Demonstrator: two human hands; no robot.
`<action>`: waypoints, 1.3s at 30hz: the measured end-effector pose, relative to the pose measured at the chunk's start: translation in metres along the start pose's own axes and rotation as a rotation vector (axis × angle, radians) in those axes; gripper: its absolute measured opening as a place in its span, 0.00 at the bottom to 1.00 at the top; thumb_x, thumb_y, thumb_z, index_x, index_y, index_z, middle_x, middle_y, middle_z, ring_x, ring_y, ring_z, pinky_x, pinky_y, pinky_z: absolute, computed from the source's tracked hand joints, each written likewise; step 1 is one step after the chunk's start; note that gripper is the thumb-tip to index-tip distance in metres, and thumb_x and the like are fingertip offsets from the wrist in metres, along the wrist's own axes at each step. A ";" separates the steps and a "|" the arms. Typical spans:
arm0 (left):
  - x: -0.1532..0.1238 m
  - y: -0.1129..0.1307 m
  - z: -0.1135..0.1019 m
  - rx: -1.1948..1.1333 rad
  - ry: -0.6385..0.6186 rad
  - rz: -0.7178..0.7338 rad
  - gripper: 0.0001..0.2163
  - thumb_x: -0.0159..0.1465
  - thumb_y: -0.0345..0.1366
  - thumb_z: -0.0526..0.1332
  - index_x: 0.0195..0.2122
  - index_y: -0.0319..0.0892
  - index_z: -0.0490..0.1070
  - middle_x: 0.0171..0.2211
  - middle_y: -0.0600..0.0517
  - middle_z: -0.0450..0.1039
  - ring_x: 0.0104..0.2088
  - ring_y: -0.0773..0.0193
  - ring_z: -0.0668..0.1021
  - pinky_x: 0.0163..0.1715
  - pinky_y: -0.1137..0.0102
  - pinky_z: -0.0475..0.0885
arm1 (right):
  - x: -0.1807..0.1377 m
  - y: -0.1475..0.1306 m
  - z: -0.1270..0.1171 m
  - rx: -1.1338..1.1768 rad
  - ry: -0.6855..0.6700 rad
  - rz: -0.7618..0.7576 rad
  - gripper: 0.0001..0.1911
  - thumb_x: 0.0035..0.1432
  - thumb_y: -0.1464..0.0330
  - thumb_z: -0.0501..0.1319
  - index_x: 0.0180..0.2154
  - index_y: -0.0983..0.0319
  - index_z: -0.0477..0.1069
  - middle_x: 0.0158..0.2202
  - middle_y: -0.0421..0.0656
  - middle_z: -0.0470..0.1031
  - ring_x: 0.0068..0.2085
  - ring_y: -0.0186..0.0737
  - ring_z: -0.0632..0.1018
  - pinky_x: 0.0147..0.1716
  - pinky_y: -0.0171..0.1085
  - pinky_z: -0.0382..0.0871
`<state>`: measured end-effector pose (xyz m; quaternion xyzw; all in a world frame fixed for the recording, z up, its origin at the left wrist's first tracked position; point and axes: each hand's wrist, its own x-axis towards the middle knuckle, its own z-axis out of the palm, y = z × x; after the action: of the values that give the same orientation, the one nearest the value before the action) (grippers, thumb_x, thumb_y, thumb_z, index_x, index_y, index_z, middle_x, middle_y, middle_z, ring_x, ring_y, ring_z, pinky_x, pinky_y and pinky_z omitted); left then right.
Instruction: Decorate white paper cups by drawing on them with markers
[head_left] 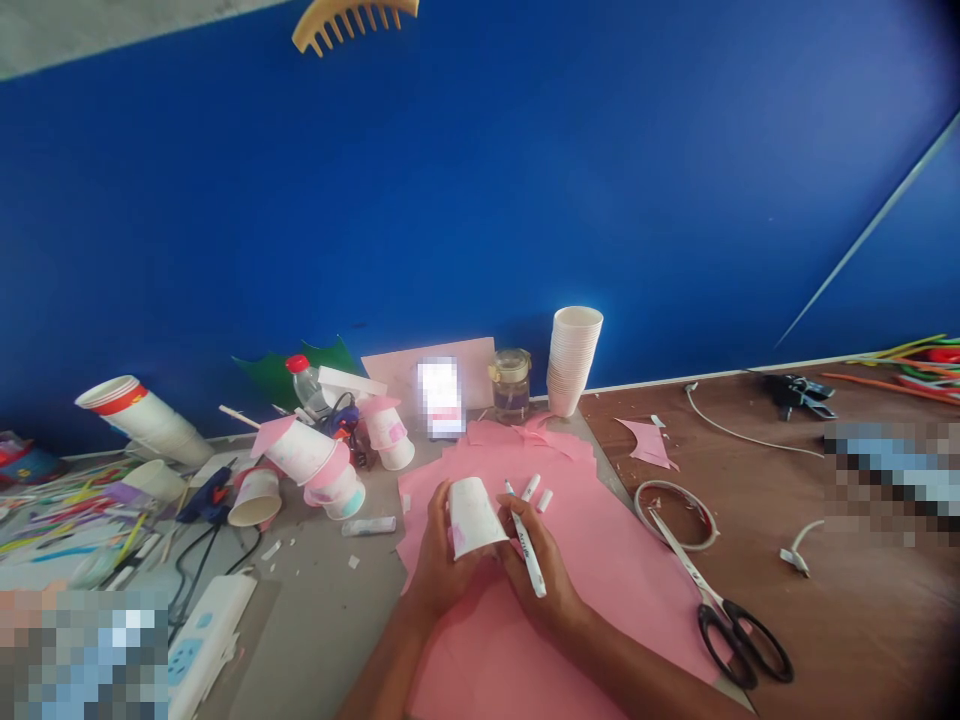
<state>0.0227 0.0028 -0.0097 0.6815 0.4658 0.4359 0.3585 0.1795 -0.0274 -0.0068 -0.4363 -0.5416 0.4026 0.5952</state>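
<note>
A white paper cup with pink patches is held upside down, slightly tilted, over pink paper sheets. My left hand wraps round the cup's left side. My right hand grips a white marker pen, its dark tip pointing up and away from me; the fingers of this hand also lie by the cup's right rim. Just beyond the right hand, a small white cap and another white marker piece rest on the pink paper.
Decorated paper cups, glue guns and a power strip are on the left. A tall cup stack and a glass jar stand by the blue wall. Scissors and a tape roll lie to the right.
</note>
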 end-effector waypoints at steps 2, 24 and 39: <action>0.000 0.001 0.000 -0.017 -0.005 0.003 0.36 0.56 0.38 0.63 0.63 0.42 0.48 0.61 0.38 0.58 0.61 0.46 0.63 0.58 0.53 0.64 | -0.001 0.004 0.000 0.012 0.013 0.013 0.18 0.57 0.71 0.58 0.51 0.57 0.65 0.41 0.45 0.72 0.37 0.43 0.75 0.34 0.40 0.72; -0.003 0.001 0.004 0.055 -0.025 -0.022 0.41 0.57 0.41 0.66 0.66 0.45 0.42 0.64 0.38 0.53 0.63 0.46 0.60 0.59 0.52 0.61 | 0.013 0.000 -0.012 -0.201 0.080 -0.239 0.18 0.54 0.75 0.58 0.47 0.56 0.71 0.36 0.43 0.73 0.32 0.43 0.74 0.33 0.40 0.70; 0.003 0.002 0.005 0.312 0.078 0.066 0.38 0.57 0.42 0.64 0.64 0.39 0.48 0.57 0.36 0.63 0.59 0.44 0.67 0.55 0.48 0.67 | 0.015 0.006 -0.012 -0.396 -0.007 -0.480 0.25 0.55 0.79 0.53 0.54 0.58 0.60 0.33 0.42 0.68 0.31 0.40 0.70 0.31 0.40 0.70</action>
<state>0.0283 0.0044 -0.0090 0.7263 0.5188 0.3959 0.2156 0.1925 -0.0128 -0.0086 -0.4022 -0.6989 0.1388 0.5750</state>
